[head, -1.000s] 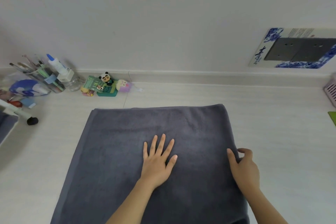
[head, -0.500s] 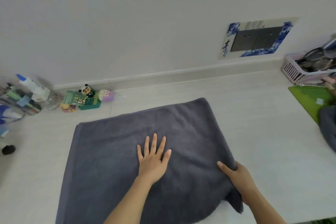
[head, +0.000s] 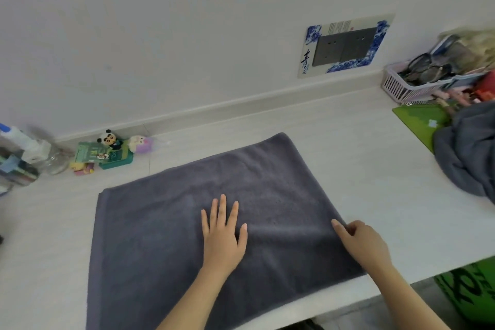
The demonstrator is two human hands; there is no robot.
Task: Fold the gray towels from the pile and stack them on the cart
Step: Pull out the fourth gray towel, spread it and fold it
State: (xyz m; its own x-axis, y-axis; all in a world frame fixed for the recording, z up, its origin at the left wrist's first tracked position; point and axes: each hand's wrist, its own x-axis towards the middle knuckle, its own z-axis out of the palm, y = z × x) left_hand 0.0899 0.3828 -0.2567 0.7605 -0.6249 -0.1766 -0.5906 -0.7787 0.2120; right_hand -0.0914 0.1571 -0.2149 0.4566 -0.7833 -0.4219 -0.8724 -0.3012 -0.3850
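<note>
A gray towel [head: 166,228], folded once, lies flat on the white table [head: 356,169]. My left hand [head: 223,236] rests palm down on the towel's middle with its fingers spread. My right hand [head: 364,244] grips the towel's right edge, thumb on top and fingers curled around it. A pile of gray towels [head: 468,150] sits crumpled at the table's right edge. No cart is in view.
Small toy figures and a green box [head: 109,154] stand by the wall at left, beside bottles [head: 29,153]. A pink basket [head: 417,83] of odds and ends and a green mat [head: 420,120] lie at the back right. A wall socket plate [head: 345,45] is above.
My view has swung to the right, bringing the towel pile and basket into sight. The lifted right corner of the towel is down flat again. My left hand stays pressed on the towel.
</note>
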